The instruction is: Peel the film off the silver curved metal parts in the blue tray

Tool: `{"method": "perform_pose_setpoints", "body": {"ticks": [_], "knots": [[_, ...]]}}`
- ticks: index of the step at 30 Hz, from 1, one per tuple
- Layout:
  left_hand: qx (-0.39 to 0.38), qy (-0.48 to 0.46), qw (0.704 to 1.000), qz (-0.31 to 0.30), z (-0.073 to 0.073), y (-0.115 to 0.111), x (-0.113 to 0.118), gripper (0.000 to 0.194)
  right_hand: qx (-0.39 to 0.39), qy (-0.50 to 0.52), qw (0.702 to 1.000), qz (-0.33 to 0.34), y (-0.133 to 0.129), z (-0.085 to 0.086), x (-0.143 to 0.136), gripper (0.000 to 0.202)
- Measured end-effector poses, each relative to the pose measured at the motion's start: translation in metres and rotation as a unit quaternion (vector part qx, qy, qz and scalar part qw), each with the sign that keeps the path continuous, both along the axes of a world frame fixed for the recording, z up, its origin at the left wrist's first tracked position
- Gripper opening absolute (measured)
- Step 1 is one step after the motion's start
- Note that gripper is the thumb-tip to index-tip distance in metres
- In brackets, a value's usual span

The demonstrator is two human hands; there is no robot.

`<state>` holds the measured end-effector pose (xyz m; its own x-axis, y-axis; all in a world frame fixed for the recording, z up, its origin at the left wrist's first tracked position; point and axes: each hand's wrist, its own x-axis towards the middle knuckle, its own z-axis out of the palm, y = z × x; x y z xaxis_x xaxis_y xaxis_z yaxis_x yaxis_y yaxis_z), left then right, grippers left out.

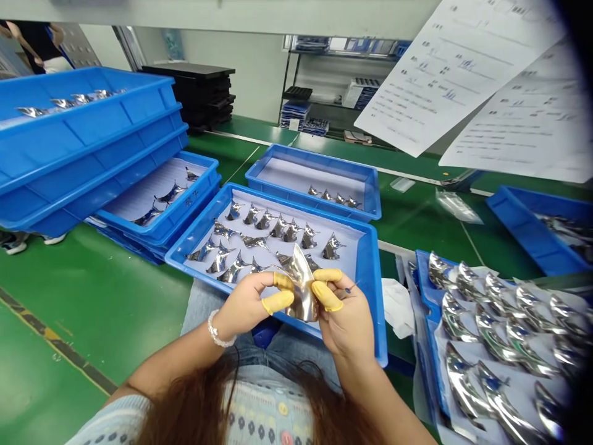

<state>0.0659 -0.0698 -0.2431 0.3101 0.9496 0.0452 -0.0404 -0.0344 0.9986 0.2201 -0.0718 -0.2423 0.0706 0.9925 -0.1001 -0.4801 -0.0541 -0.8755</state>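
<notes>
Between my hands I hold a shiny, curved metal part (302, 290) with a pointed top, upright above the near side of a blue tray (375, 296). My left hand (252, 300) pinches its left side, with yellow finger cots on thumb and forefinger. On the other side my right hand (347, 312), also in yellow finger cots, grips the right edge; a thin dark-tipped object (351, 288) shows by its fingers, its kind unclear. Several similar metal parts (254, 241) lie in rows on the white liner of the tray under my hands.
A second blue tray (315, 164) with several parts stands behind. Blue trays (92, 148) are stacked at left. At right, a tray holds several larger shiny parts (495, 296), beside a crumpled white tissue (397, 307). Paper sheets (458, 74) hang upper right; a person (39, 46) stands far left.
</notes>
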Motion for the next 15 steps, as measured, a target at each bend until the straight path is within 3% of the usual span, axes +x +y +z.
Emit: {"method": "perform_pose_setpoints", "body": {"ticks": [4, 9, 15], "knots": [[-0.038, -0.021, 0.999, 0.011, 0.000, 0.001, -0.002, 0.016, -0.004, -0.014, 1.000, 0.002, 0.000, 0.000, 0.001, 0.030], [-0.100, -0.112, 0.989, 0.001, 0.001, 0.003, -0.001, 0.022, -0.031, -0.008, 0.996, 0.087, -0.005, -0.002, 0.006, 0.030], [-0.042, -0.052, 0.998, 0.021, 0.006, 0.001, -0.007, 0.020, -0.002, -0.021, 0.986, 0.166, -0.010, -0.010, 0.010, 0.031]]}}
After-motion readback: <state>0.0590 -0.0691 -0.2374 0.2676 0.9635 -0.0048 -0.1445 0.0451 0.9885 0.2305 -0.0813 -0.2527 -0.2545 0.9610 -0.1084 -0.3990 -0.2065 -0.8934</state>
